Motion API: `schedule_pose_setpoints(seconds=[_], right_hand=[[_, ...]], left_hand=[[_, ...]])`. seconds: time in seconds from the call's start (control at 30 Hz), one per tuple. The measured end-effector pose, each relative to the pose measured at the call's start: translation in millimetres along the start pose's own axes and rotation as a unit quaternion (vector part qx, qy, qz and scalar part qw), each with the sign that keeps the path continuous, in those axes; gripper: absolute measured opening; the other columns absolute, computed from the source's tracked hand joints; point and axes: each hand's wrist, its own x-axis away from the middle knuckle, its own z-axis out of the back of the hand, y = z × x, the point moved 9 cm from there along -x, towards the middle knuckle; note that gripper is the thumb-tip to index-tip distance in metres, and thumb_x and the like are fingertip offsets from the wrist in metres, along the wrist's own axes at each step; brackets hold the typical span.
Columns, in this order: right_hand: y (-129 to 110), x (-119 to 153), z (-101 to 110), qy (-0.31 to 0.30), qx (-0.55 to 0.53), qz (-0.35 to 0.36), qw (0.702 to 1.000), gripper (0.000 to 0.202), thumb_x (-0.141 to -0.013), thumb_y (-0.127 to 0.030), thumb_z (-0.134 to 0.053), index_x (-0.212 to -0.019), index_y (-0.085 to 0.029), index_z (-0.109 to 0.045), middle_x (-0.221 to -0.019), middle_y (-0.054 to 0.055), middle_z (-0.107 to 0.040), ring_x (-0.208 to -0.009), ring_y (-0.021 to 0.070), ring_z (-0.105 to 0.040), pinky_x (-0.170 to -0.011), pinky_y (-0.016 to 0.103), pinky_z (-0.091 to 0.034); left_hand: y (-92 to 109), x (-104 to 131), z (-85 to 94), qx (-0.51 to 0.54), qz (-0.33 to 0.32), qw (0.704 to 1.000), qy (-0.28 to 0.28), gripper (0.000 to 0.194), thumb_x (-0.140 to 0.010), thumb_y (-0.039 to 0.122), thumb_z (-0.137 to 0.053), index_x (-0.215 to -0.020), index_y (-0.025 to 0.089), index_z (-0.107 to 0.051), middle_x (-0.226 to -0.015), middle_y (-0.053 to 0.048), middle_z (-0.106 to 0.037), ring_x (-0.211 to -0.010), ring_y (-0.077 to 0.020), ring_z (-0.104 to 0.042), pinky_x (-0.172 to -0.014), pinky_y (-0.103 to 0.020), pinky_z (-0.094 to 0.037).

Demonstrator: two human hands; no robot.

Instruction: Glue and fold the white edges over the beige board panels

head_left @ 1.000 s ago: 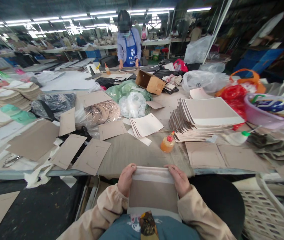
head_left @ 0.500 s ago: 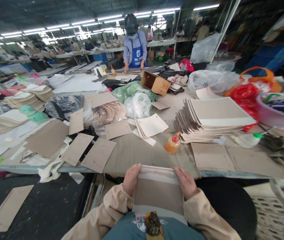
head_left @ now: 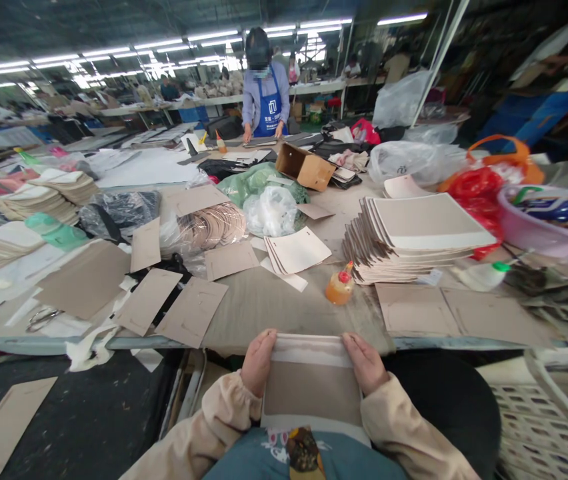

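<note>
Between my two hands is a taupe panel (head_left: pixel 313 390) with pale borders, tilted over my lap at the table's front edge. My left hand (head_left: pixel 259 362) grips its far left corner, fingers closed on the edge. At the far right corner my right hand (head_left: pixel 365 362) pinches the same panel, thumb on top. A narrow strip along the panel's far edge looks folded over. Beyond it stands a small bottle of amber liquid (head_left: pixel 340 285) with a red cap. To the right of the bottle rises a stack of similar pale-bordered panels (head_left: pixel 429 223).
Flat taupe pieces (head_left: pixel 417 310) lie along the front edge on the right, more (head_left: pixel 193 311) on the left. Plastic bags (head_left: pixel 271 211), a cardboard box (head_left: pixel 305 167) and a pink basin (head_left: pixel 534 227) sit farther back. Across the table a person in a blue apron (head_left: pixel 270 107) is working.
The view has shifted slightly, so the table's things sit a little farther left. Both hands keep the same hold on the panel.
</note>
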Motion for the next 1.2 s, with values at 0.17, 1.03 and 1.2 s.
schedule_pose_setpoints(seconds=[0.17, 1.03, 1.2], right_hand=[[-11, 7, -5, 0.002, -0.065, 0.032, 0.997, 0.051, -0.073, -0.056, -0.060, -0.111, -0.021, -0.058, -0.084, 0.005, -0.065, -0.080, 0.0221, -0.058, -0.074, 0.035, -0.045], [5, 7, 3, 0.023, -0.037, -0.004, 0.999, 0.050, -0.067, -0.060, -0.063, -0.098, -0.021, -0.058, -0.069, -0.001, -0.062, -0.062, 0.0164, -0.053, -0.059, 0.028, -0.041], [7, 5, 5, 0.028, -0.020, 0.010, 0.999, 0.048, -0.069, -0.057, -0.064, -0.099, -0.020, -0.059, -0.072, 0.000, -0.062, -0.065, 0.0160, -0.053, -0.060, 0.027, -0.040]], left_hand=[[6, -3, 9.1, -0.056, -0.040, 0.997, 0.019, 0.025, -0.081, 0.038, -0.048, -0.073, 0.020, -0.063, -0.076, -0.003, -0.061, -0.077, -0.0194, -0.052, -0.072, -0.027, -0.038], [-19, 7, -20.7, 0.195, 0.100, 0.973, -0.077, 0.033, -0.073, 0.043, -0.066, -0.093, 0.017, -0.061, -0.066, 0.002, -0.063, -0.058, -0.0135, -0.058, -0.061, -0.026, -0.046], [-23, 6, -19.6, 0.190, 0.101, 0.974, -0.073, 0.034, -0.077, 0.046, -0.062, -0.094, 0.016, -0.061, -0.069, 0.000, -0.064, -0.061, -0.0140, -0.058, -0.058, -0.024, -0.044]])
